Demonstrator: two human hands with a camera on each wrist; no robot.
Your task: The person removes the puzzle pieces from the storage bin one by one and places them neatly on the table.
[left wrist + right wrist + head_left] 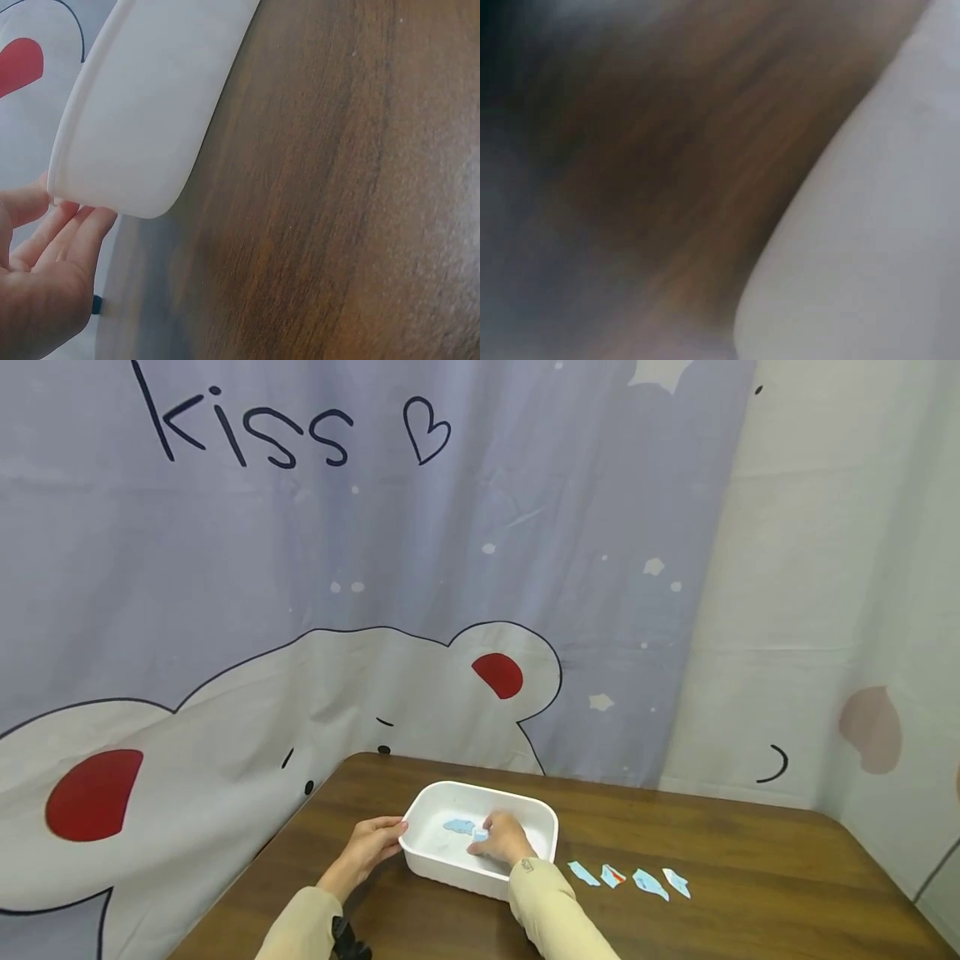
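Note:
A white plastic tub [457, 875] stands on the wooden table. My left hand [372, 846] holds its left end, thumb at the rim and fingers against the outer wall, as the left wrist view also shows of the tub [150, 105]. My right hand [504, 837] reaches into the tub, thumb and fingers closing around a small light-blue scrap of paper [480, 834]. Another torn light-blue scrap [458, 826] lies on the tub's floor just left of it. The right wrist view is blurred and shows the tub's pale wall [855, 247], but not the hand.
Several torn paper scraps [649, 884] lie in a row on the table [750, 877] right of the tub, mostly light blue, one with red. A printed curtain [600, 568] hangs behind the table's far edge. A black object [348, 939] sits at the left sleeve.

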